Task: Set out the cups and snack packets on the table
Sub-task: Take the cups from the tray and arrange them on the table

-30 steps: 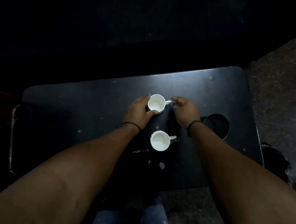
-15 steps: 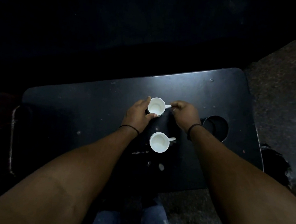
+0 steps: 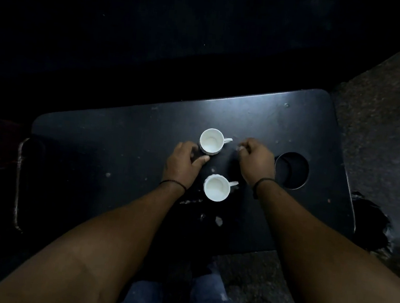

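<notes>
Two white cups sit on my dark table (image 3: 125,143), the far cup (image 3: 211,141) and the near cup (image 3: 216,187), both standing up with their handles pointing right. My left hand (image 3: 182,164) is loose and a bit open just beside the far cup, and I cannot tell if my fingers touch it. My right hand (image 3: 256,161) is curled with empty fingers, near that cup's handle but apart, next to a round hole (image 3: 292,171) in the table

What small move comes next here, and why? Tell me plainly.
Probably draw both hands back and fetch the snack packets. Both white cups, the far cup and the near cup, stand upright on the dark table. The left hand and right hand grip nothing, and no packets are in sight.
</notes>
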